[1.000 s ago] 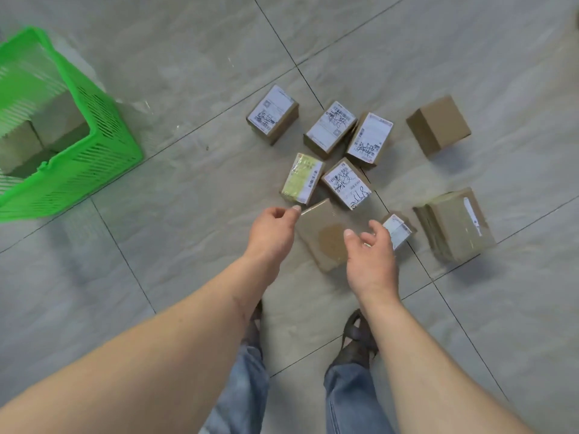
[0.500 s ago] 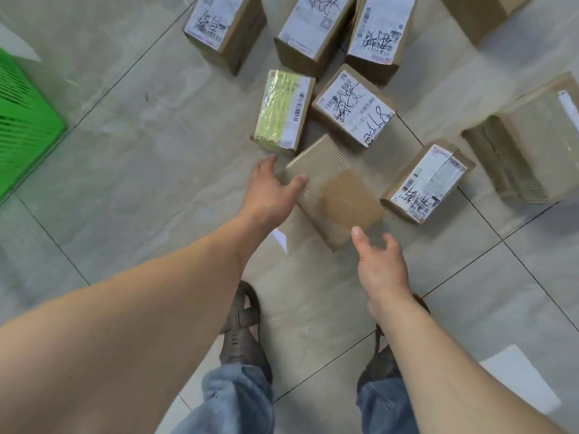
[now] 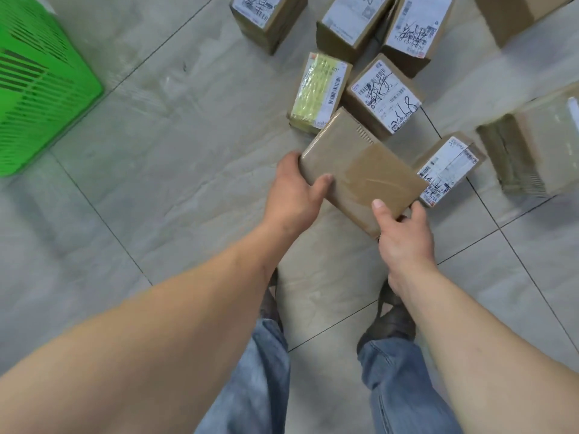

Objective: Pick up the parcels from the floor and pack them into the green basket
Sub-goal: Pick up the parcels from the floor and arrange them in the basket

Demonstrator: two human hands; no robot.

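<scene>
Both hands clamp one plain box [image 3: 360, 170] from opposite ends, the left hand [image 3: 294, 195] on its near-left corner, the right hand [image 3: 404, 230] on its near-right edge, likely because it is too wide for one hand. Left of them, well apart, stands the green basket [image 3: 40, 89]. To the right and beyond, other parcels [image 3: 385, 95] lie clustered on the floor [image 3: 175, 151], awaiting their turn.

My left hand [image 3: 296, 195] and right hand [image 3: 404, 233] grip a flat brown taped cardboard parcel [image 3: 360, 170] among labelled boxes.
</scene>
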